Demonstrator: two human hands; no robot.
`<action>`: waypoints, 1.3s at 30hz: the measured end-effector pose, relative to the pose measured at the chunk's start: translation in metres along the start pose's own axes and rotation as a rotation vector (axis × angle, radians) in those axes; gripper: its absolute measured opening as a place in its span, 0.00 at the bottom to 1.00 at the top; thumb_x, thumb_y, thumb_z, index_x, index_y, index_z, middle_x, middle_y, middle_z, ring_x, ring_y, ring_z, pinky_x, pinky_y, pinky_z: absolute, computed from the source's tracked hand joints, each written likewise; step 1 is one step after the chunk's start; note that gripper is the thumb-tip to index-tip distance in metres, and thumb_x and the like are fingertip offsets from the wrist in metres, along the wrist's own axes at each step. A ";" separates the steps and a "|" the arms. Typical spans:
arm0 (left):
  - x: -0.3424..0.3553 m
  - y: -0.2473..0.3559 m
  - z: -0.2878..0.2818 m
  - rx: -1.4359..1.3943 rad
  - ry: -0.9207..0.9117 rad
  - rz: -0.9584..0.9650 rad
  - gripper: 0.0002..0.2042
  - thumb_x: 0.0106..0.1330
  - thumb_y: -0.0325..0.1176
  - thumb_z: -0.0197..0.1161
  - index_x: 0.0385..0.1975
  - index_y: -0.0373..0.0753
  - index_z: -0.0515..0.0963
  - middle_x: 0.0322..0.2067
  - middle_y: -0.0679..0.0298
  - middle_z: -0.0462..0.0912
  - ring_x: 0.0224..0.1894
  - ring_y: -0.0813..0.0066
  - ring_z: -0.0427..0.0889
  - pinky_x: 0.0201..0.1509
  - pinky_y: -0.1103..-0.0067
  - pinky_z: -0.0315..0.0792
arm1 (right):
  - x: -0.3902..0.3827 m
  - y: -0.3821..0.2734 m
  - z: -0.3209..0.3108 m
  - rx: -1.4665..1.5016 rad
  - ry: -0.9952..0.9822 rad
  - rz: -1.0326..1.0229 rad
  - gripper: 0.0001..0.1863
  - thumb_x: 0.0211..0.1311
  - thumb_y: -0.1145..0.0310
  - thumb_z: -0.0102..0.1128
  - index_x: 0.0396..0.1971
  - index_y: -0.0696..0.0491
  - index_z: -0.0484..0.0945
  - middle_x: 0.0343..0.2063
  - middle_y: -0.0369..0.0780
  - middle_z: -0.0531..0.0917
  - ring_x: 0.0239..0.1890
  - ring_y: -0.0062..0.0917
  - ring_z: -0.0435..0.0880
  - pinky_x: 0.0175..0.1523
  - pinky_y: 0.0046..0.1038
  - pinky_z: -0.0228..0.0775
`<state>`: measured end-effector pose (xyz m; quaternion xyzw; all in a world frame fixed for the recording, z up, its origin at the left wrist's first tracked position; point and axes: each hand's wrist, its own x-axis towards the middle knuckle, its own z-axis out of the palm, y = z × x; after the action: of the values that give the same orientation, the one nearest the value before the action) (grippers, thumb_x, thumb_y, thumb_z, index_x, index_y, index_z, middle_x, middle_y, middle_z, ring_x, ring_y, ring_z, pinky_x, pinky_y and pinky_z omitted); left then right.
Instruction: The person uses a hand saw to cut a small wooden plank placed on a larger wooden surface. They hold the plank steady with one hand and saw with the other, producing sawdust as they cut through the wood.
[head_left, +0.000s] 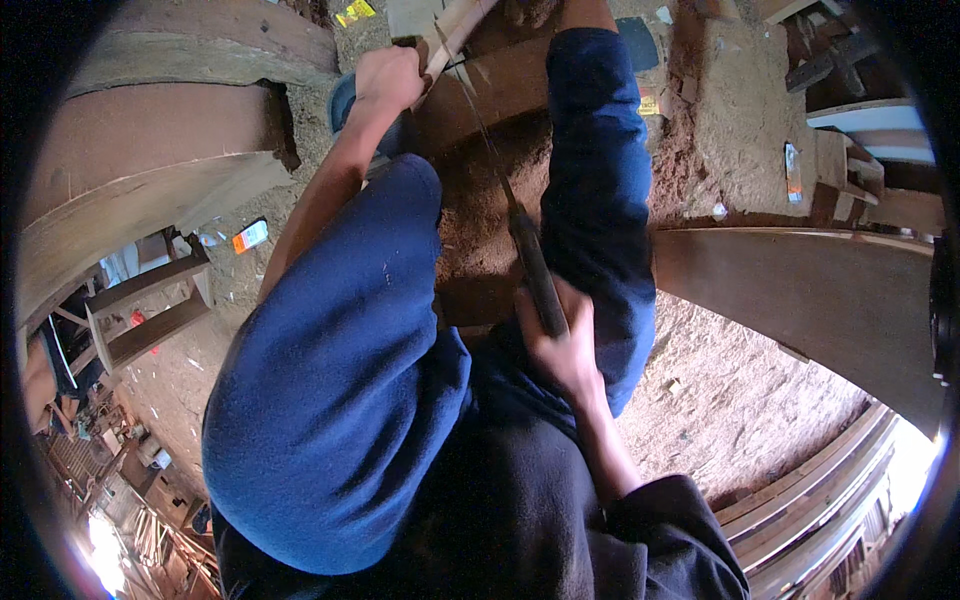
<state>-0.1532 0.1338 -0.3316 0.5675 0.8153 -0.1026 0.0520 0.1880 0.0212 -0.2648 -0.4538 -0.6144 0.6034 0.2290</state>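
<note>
In my right hand (562, 335) is the dark, long handle of a handsaw (538, 270), the fingers wrapped round it between my knees. Its thin blade, seen nearly edge-on, runs up and left to a pale wooden stick (459, 32) and crosses it near its lower end. My left hand (388, 80) reaches past my bent left leg and closes on that end of the stick, just left of the blade. The stick slants up to the right and leaves the view at the top. Blade teeth cannot be made out.
Under the stick lies a broad brown timber block (490, 85) with reddish sawdust about it. My blue-clad legs (330, 370) flank the tool. Large planks (190, 120) stand at left, a wide board (800, 290) at right, and a small wooden frame (150, 310) on the littered ground.
</note>
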 end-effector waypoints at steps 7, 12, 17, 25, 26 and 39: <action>0.009 -0.009 0.008 0.030 0.051 -0.013 0.12 0.55 0.40 0.62 0.30 0.37 0.84 0.30 0.52 0.85 0.36 0.55 0.85 0.41 0.65 0.78 | 0.001 -0.004 -0.004 0.034 -0.085 0.042 0.06 0.62 0.72 0.59 0.31 0.59 0.77 0.21 0.33 0.76 0.26 0.13 0.71 0.32 0.21 0.66; 0.000 -0.012 0.014 -0.001 0.098 -0.018 0.12 0.53 0.41 0.66 0.28 0.39 0.85 0.30 0.55 0.86 0.36 0.59 0.86 0.41 0.67 0.78 | 0.003 -0.014 -0.010 -0.107 -0.170 0.061 0.06 0.63 0.71 0.59 0.30 0.59 0.76 0.20 0.31 0.74 0.26 0.12 0.68 0.30 0.20 0.62; 0.005 -0.010 0.018 0.029 0.094 -0.014 0.10 0.52 0.39 0.65 0.27 0.40 0.85 0.29 0.55 0.86 0.35 0.59 0.86 0.41 0.67 0.78 | 0.040 -0.004 0.005 -0.038 -0.185 0.114 0.08 0.63 0.71 0.60 0.34 0.60 0.78 0.22 0.33 0.77 0.28 0.13 0.72 0.34 0.20 0.66; -0.003 -0.013 0.009 -0.011 0.118 -0.019 0.10 0.54 0.39 0.64 0.29 0.41 0.85 0.30 0.56 0.86 0.37 0.59 0.85 0.41 0.67 0.78 | 0.010 -0.008 -0.011 -0.073 -0.165 0.109 0.08 0.63 0.72 0.59 0.38 0.61 0.78 0.26 0.35 0.79 0.31 0.14 0.74 0.37 0.21 0.68; 0.001 -0.008 0.009 0.002 0.125 -0.008 0.09 0.54 0.38 0.64 0.28 0.41 0.85 0.31 0.55 0.86 0.36 0.59 0.86 0.41 0.67 0.78 | 0.025 0.008 -0.003 -0.032 -0.157 0.128 0.07 0.63 0.70 0.59 0.34 0.60 0.78 0.25 0.34 0.78 0.29 0.15 0.73 0.36 0.22 0.67; 0.003 -0.010 0.016 0.000 0.138 -0.006 0.13 0.52 0.42 0.66 0.27 0.38 0.85 0.30 0.55 0.86 0.36 0.58 0.85 0.40 0.67 0.79 | 0.032 0.002 -0.004 -0.013 -0.149 0.123 0.06 0.62 0.72 0.59 0.32 0.60 0.77 0.23 0.36 0.79 0.28 0.15 0.72 0.35 0.25 0.68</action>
<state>-0.1637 0.1299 -0.3464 0.5708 0.8186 -0.0630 -0.0046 0.1758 0.0498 -0.2742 -0.4461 -0.6045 0.6445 0.1422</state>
